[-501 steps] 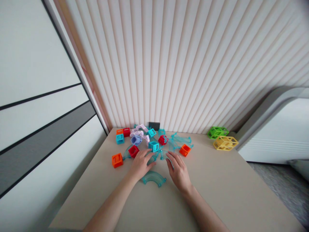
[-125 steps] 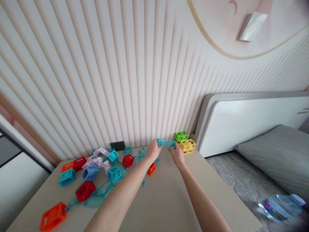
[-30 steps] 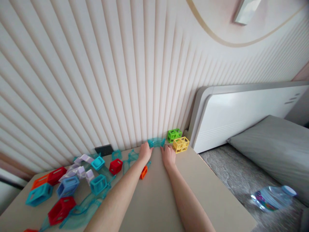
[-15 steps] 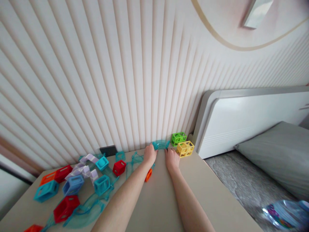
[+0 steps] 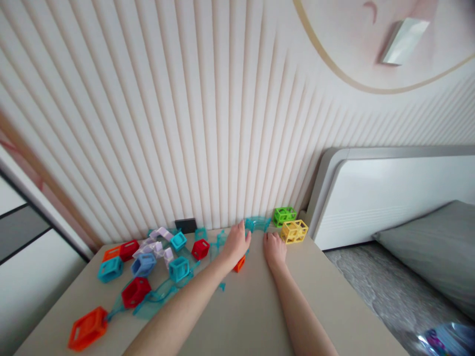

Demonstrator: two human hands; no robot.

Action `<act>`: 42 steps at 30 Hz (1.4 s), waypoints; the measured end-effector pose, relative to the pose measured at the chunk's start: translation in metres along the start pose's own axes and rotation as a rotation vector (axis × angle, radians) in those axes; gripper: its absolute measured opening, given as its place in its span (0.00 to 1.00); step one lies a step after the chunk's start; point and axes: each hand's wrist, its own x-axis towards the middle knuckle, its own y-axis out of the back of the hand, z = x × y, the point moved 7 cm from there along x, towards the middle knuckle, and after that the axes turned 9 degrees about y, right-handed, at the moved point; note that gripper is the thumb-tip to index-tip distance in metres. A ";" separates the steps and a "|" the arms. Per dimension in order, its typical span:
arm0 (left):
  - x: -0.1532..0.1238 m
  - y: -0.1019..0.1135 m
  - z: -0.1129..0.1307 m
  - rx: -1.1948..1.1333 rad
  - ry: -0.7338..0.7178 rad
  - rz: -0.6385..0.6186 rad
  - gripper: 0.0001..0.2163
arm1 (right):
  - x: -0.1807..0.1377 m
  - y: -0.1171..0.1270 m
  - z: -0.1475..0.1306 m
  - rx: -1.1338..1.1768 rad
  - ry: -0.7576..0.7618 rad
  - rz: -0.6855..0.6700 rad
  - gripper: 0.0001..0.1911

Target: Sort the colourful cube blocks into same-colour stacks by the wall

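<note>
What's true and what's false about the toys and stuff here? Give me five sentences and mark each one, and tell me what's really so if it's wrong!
1. The right hand is closer to the yellow block than the left hand is. True.

2. The pillow is bright red. False: the pillow is grey.

3. The clear blue curved piece by the wall is to the left of the green block. True.

4. The bottle is in the middle of the table. False: the bottle is off the table, at the bottom right of the picture.

5. The toy block nearest the bottom left of the picture is orange. True.
</note>
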 end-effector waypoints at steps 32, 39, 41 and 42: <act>-0.213 0.095 -0.163 -0.252 -0.272 0.089 0.11 | -0.091 0.017 -0.106 0.452 0.466 0.121 0.21; -0.214 0.096 -0.165 -0.233 -0.300 0.075 0.10 | -0.083 0.013 -0.097 0.556 0.360 0.171 0.22; -0.215 0.099 -0.162 -0.212 -0.323 0.086 0.10 | -0.080 0.014 -0.094 0.574 0.344 0.214 0.22; -0.216 0.101 -0.161 -0.200 -0.339 0.098 0.10 | -0.079 0.014 -0.092 0.578 0.340 0.229 0.22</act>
